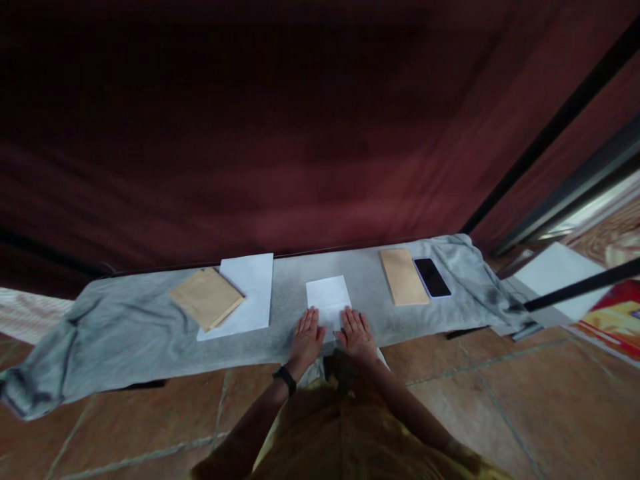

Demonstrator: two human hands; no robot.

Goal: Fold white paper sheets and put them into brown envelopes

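A white sheet of paper (329, 293), seemingly folded, lies flat in front of me on the grey cloth. My left hand (307, 337) rests flat on its near left edge, fingers stretched out. On the near right edge lies my right hand (357, 333), fingers also extended and pressing down. Both palms face downward and nothing is gripped. Whether the near end of the paper continues under the hands is hard to make out. A dark band (285, 381) circles my left wrist.
Brown envelopes (206, 299) lie partly over white paper sheets (253, 293) on the left. To the right are a stack of brown envelopes (403, 277) and a phone (433, 277). Grey cloth (150, 333) covers the narrow bench against a dark red surface (320, 167).
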